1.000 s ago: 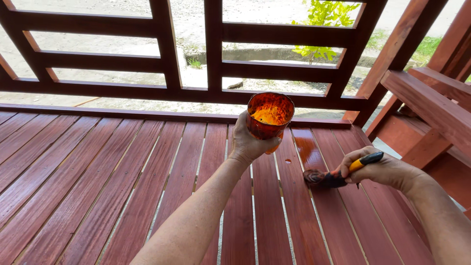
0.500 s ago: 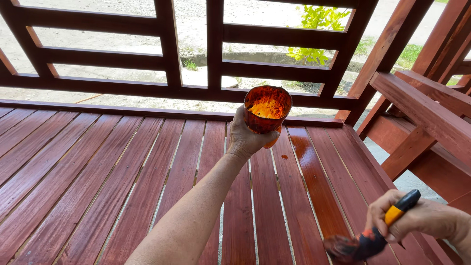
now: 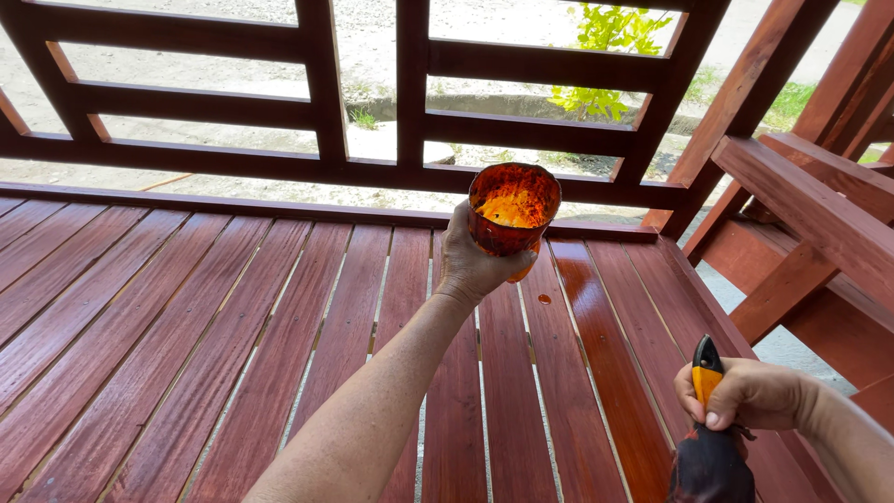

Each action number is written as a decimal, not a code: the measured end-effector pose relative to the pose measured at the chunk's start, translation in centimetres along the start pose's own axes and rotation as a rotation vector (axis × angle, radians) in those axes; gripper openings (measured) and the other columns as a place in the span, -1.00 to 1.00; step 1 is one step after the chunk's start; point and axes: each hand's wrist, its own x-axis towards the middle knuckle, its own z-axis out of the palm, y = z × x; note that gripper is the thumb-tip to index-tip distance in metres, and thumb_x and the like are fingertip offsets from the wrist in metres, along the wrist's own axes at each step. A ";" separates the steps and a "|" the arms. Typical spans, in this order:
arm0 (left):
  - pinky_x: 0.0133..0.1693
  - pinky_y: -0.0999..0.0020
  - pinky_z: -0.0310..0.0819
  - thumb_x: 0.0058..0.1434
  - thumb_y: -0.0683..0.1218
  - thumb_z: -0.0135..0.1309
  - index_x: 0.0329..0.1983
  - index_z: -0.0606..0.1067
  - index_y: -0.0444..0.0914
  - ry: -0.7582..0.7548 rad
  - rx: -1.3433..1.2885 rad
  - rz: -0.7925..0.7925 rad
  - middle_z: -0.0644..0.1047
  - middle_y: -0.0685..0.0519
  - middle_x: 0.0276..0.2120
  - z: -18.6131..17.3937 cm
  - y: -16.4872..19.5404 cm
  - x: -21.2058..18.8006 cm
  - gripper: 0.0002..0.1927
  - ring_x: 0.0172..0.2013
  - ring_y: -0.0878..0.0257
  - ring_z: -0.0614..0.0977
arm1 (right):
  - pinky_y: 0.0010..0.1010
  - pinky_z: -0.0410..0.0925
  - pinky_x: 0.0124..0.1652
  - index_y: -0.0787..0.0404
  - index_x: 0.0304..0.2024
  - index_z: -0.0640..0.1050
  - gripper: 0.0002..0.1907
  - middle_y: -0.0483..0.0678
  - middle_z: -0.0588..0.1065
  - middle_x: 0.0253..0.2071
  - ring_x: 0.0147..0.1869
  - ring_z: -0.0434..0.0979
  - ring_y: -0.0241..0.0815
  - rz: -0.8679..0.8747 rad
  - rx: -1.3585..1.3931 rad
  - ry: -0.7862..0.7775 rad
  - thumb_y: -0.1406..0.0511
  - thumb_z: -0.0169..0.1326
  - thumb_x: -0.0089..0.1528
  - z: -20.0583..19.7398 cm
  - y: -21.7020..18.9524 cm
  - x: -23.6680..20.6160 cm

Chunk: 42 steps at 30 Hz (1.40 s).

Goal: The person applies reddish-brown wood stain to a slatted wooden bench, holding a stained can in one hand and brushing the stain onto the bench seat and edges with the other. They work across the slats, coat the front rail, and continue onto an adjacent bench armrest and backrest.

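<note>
- Above the red-brown deck boards (image 3: 233, 354), near the railing (image 3: 521, 140), a stained cup (image 3: 513, 209) with orange liquid inside sits upright in the left hand (image 3: 475, 265), fingers clasped around its lower wall.
- At lower right, the right hand (image 3: 750, 394) is clenched on a paintbrush (image 3: 710, 428), its dark bristles pointing down and its black and orange handle up.
- One board (image 3: 605, 354) beneath the cup shines wet.

Outdoor wooden porch: slatted deck (image 3: 233, 326), railing (image 3: 410, 93)
</note>
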 end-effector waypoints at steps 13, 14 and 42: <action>0.19 0.26 0.58 -0.30 -0.02 0.54 0.19 0.34 -0.16 0.040 0.062 -0.107 0.55 0.05 0.09 -0.7 -3.2 0.9 -0.06 0.13 0.22 0.60 | -0.33 0.49 -0.25 0.26 -0.37 0.62 -0.81 0.00 0.63 -0.37 -0.25 0.59 -0.19 -0.465 -0.516 0.566 0.47 0.33 -0.02 -5.4 -11.5 5.5; 0.18 0.26 0.58 -0.31 -0.03 0.53 0.19 0.32 -0.17 0.049 0.037 -0.096 0.54 0.05 0.08 -0.8 -3.5 0.9 -0.05 0.12 0.22 0.60 | -0.34 0.49 -0.21 0.27 -0.35 0.62 -0.81 -0.01 0.64 -0.33 -0.21 0.60 -0.21 -0.571 -0.522 0.576 0.49 0.32 0.00 -5.8 -11.9 7.2; 0.17 0.28 0.62 -0.26 0.00 0.53 0.19 0.30 -0.10 0.112 0.079 -0.063 0.53 0.08 0.09 -2.5 -3.6 2.0 -0.07 0.13 0.22 0.60 | -0.36 0.46 -0.20 0.28 -0.48 0.65 -0.91 0.04 0.66 -0.39 -0.26 0.60 -0.17 -0.395 -0.555 0.358 0.48 0.25 -0.06 3.4 -14.2 7.6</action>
